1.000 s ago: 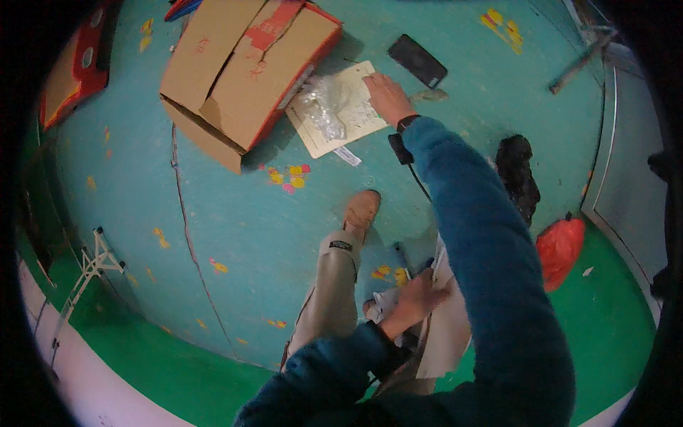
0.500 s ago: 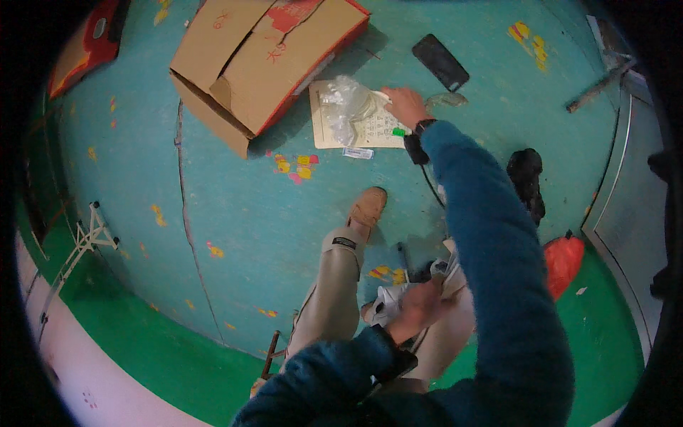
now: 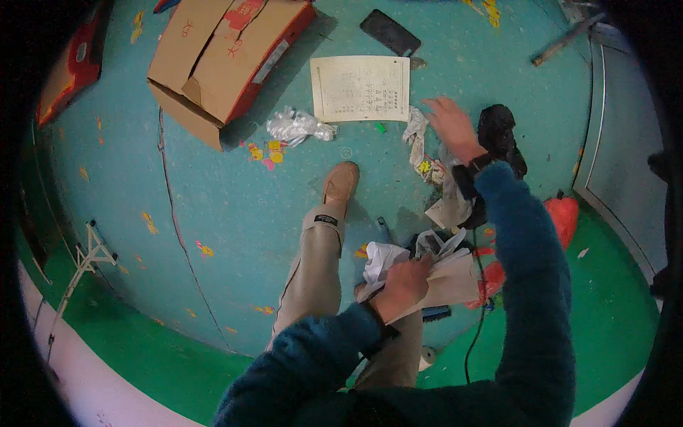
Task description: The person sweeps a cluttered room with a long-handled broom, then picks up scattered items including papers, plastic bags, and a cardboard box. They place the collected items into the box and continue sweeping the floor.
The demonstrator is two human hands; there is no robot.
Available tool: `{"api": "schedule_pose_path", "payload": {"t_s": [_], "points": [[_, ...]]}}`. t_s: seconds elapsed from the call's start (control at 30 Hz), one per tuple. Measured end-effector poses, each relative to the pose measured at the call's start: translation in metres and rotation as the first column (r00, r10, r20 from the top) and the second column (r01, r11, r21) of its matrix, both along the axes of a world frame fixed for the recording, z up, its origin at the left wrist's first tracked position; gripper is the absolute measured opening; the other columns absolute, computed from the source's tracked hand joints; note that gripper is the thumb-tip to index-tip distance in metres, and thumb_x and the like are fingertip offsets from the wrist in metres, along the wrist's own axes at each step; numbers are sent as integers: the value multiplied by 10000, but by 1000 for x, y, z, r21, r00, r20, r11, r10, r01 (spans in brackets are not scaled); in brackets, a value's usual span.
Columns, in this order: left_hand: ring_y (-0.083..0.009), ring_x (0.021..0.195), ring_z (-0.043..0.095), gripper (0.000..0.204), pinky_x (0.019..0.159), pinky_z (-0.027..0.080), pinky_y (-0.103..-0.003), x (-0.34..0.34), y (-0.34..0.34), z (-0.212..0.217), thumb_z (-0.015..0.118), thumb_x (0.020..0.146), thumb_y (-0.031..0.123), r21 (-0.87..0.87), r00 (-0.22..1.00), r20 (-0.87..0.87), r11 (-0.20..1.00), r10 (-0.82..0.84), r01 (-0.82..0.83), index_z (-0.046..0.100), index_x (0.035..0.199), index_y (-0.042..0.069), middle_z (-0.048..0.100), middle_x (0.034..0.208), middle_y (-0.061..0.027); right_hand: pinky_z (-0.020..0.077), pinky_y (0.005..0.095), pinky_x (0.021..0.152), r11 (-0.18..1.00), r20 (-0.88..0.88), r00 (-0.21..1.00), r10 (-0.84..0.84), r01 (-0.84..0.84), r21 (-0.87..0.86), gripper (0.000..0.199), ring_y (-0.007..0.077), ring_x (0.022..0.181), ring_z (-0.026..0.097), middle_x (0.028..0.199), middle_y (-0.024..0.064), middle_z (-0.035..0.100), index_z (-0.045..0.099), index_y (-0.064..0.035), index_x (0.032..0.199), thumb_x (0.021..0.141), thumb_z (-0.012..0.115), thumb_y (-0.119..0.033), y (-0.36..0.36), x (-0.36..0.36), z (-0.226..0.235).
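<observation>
The right hand (image 3: 449, 125) hangs open over the teal floor (image 3: 235, 206), fingers spread and holding nothing. A second ago it was pressed on the printed sheet (image 3: 361, 88) with a clear plastic bag lying on top; now the sheet lies bare and flat, and the crumpled plastic bag (image 3: 299, 127) sits apart to its left, near the open cardboard box (image 3: 220, 57). So the sheet has been uncovered and let go, and the hand has drawn back toward the person's side, just beside a strip of crumpled white wrapping (image 3: 417, 135) and a black cloth-like lump (image 3: 499, 135) (what that lump is, the view is too blurred to say).

The left hand (image 3: 402, 285) is closed on a bundle of white paper and plastic (image 3: 427, 274) held low over the lap, much as before. A dark phone (image 3: 390, 32) lies above the sheet, and a red bag (image 3: 562, 217) rests near the green floor edge. One shoe (image 3: 341, 183) points toward the sheet.
</observation>
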State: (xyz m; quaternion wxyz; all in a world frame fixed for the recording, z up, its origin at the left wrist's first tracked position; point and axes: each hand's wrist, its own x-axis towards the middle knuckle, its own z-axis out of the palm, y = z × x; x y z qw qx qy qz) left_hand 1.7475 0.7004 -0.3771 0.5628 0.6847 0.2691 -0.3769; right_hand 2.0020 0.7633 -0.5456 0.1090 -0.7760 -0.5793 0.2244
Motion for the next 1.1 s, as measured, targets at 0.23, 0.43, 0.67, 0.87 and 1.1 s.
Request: {"api": "schedule_pose_path", "payload": {"t_s": [0.23,0.43,0.67,0.87,1.1], "points": [[-373,765,628,359,622,495,-479,-14,-5,-7,599,746,153,37,1000,-5,999,29,-28,486,1080,83,640,796,-166,406,463,912,985,132,981,142,-128,-112,504,317,1199,413,1274,128,433,463,-111,1283,793,582,-103,43,-77,-78],[-349,759,632,375,584,498,-451,-26,-1,-15,606,761,180,89,999,-24,995,37,-35,479,1099,77,634,792,-161,368,612,920,975,394,902,174,-100,-201,759,353,1344,248,1473,158,214,279,-217,1432,770,623,-81,55,-110,-122],[-330,727,645,397,582,514,-427,-19,9,-14,603,765,180,116,1000,29,993,13,-16,456,1117,70,631,809,-161,526,469,772,934,536,781,322,-168,-316,707,409,1274,366,1440,185,299,266,-225,1443,817,526,-20,60,-109,-131],[-308,730,654,376,589,524,-402,-14,10,-13,594,779,202,55,996,-28,994,-88,90,474,1107,62,640,797,-150,555,424,741,993,221,971,92,-105,51,456,362,1182,462,1330,202,400,455,-133,1283,836,511,-65,69,-87,-119],[-297,755,665,244,582,527,-405,-15,15,-1,494,836,142,117,989,144,992,19,-37,522,1070,80,653,863,-156,434,429,867,979,110,994,-24,1,203,252,329,1131,482,1278,130,464,548,-87,1088,837,528,-97,93,-50,-59]]}}
